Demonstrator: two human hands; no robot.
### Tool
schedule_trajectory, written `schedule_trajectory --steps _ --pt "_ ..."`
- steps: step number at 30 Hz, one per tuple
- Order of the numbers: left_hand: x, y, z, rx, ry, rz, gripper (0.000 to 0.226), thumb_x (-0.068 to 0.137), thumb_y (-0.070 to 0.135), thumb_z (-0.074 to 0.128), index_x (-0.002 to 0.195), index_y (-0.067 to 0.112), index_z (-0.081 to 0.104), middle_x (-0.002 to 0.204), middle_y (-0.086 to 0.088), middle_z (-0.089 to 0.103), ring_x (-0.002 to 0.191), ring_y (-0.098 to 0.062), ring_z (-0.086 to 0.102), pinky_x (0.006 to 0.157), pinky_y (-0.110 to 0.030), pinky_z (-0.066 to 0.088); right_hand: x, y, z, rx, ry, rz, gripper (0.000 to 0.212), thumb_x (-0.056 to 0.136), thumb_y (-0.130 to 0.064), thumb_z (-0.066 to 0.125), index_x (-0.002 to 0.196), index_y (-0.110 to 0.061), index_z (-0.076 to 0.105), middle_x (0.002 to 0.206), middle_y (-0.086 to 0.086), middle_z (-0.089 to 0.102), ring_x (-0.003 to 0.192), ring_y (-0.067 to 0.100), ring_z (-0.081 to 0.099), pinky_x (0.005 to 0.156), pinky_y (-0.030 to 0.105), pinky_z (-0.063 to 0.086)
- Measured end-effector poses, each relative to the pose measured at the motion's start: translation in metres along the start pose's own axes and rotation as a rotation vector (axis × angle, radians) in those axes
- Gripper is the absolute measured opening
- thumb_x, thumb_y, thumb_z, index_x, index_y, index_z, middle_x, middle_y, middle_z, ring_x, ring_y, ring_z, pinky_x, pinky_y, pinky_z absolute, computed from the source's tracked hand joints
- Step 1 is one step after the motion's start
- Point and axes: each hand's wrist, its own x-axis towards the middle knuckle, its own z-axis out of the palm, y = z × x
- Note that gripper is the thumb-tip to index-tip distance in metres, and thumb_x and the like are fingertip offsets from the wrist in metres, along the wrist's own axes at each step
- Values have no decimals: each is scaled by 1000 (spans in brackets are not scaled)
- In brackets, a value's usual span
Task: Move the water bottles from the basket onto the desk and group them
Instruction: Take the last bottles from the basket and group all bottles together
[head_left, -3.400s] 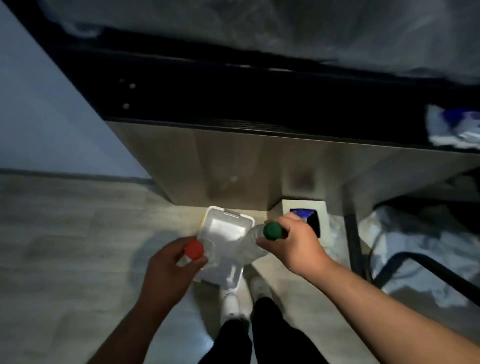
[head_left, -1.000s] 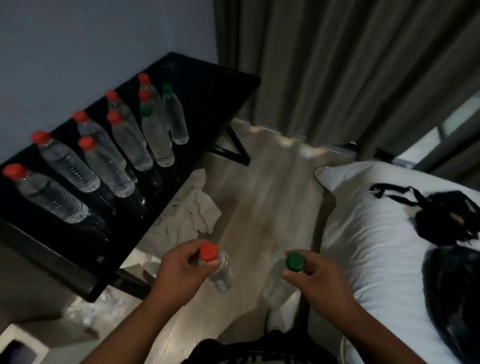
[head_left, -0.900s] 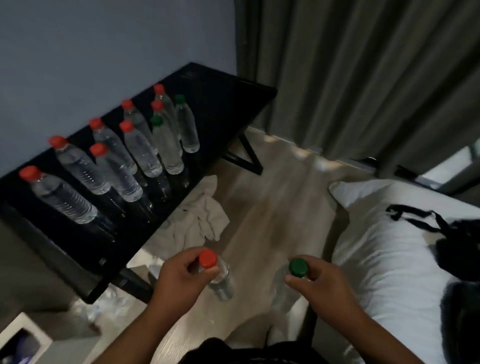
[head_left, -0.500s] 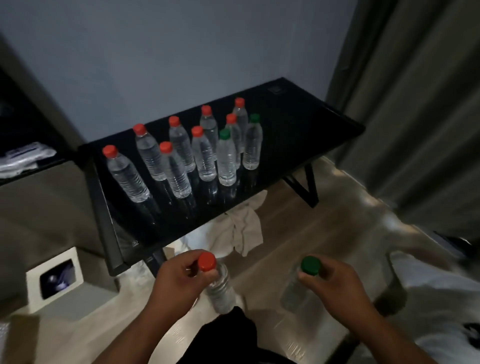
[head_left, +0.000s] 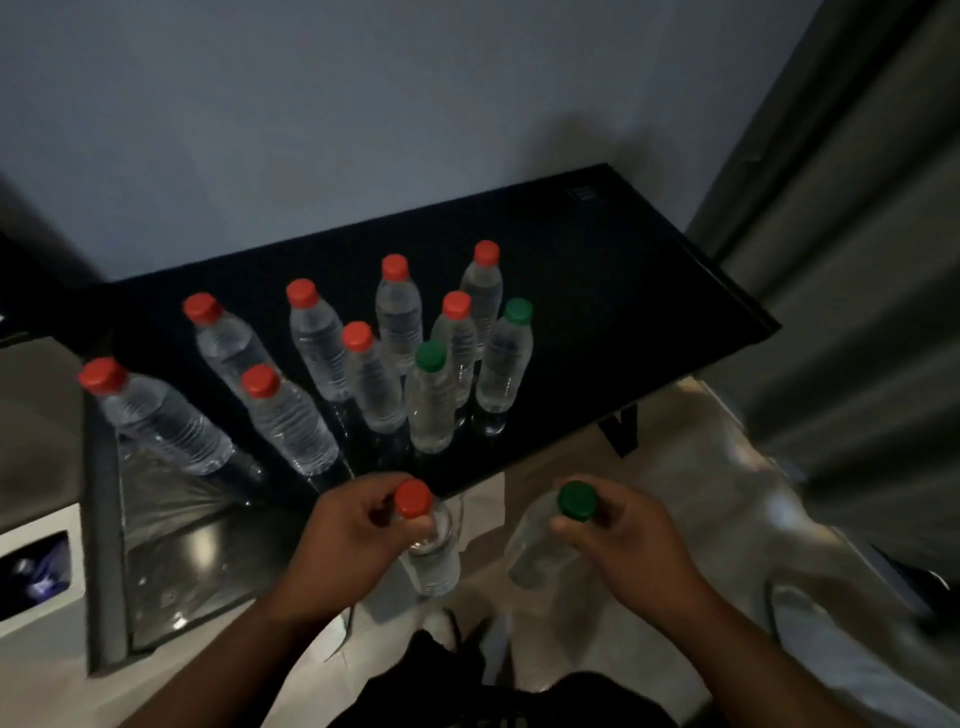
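Ten bottles (head_left: 371, 389) crowd desk (head_left: 623, 312); white bin (head_left: 31, 527) left.

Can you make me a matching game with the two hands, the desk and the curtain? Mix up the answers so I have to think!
Things:
1. left hand
2. right hand
3. desk
4. curtain

Clues:
A. grips a green-capped bottle
B. black, with ten standing bottles on it
C. grey, on the right side
D. grips a red-capped bottle

Pairs: 1-D, 2-A, 3-B, 4-C
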Motion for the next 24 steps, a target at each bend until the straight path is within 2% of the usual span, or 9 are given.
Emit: schedule_trajectory --steps 3,5,8,10,12,14,17,20,24 --pt "28 23 4 -31 -1 33 27 63 23 80 83 40 71 80 8 72 74 -12 69 71 -24 54 28 -7 -18 4 -1 -25 25 73 -9 80 81 -32 73 87 -10 76 86 9 71 82 30 56" --pt "46 35 10 -24 4 64 18 62 32 75 79 32 71 78 3 72 73 -15 69 71 -34 56 50 -13 -30 -3 -24 -67 24 74 -10 80 79 -32 71 83 -16 74 81 1 68 76 20 54" --pt "67 54 21 56 47 100 9 68 28 74 76 27 69 78 3 70 72 -11 67 68 -24 52 85 -24 -53 -40 -72 -135 31 79 -5 74 80 -34 65 80 -17 71 77 -9 63 67 6 48" --pt "74 74 26 22 135 120 18 65 38 70 79 28 69 82 5 71 76 -8 67 68 -15 50 107 -34 -69 -82 -126 -210 26 81 -8 73 82 -33 65 82 -10 70 81 -6 64 68 8 48" --pt "79 98 29 -75 211 126 23 64 40 68 85 31 68 86 5 71 77 -7 68 67 -13 50 127 -53 -88 -88 -183 -302 23 80 -14 74 87 -34 66 89 -10 70 85 -1 65 70 11 48" --pt "87 122 28 -136 299 171 22 68 40 69 87 30 69 84 -1 71 75 -10 68 67 -17 51 149 -75 -108 -81 -226 -398 21 80 -18 74 88 -36 66 95 -16 68 86 1 65 72 14 49" --pt "101 160 21 -193 413 243 25 70 43 67 89 27 70 79 -7 69 72 -21 66 67 -29 52 177 -111 -135 7 -260 -528 8 81 -24 72 88 -26 69 93 -6 71 85 8 67 76 24 52" --pt "117 196 6 -210 531 307 29 68 42 67 89 23 70 76 -1 69 69 -9 64 64 -20 51 203 -149 -151 78 -278 -627 18 75 -34 70 91 -26 68 90 3 73 84 17 69 77 31 54" --pt "142 231 -27 -192 654 345 33 67 45 67 84 17 71 75 0 71 69 -8 66 64 -18 52 244 -197 -155 71 -315 -734 10 83 -16 74 79 -23 68 76 -11 69 69 1 62 67 17 49"
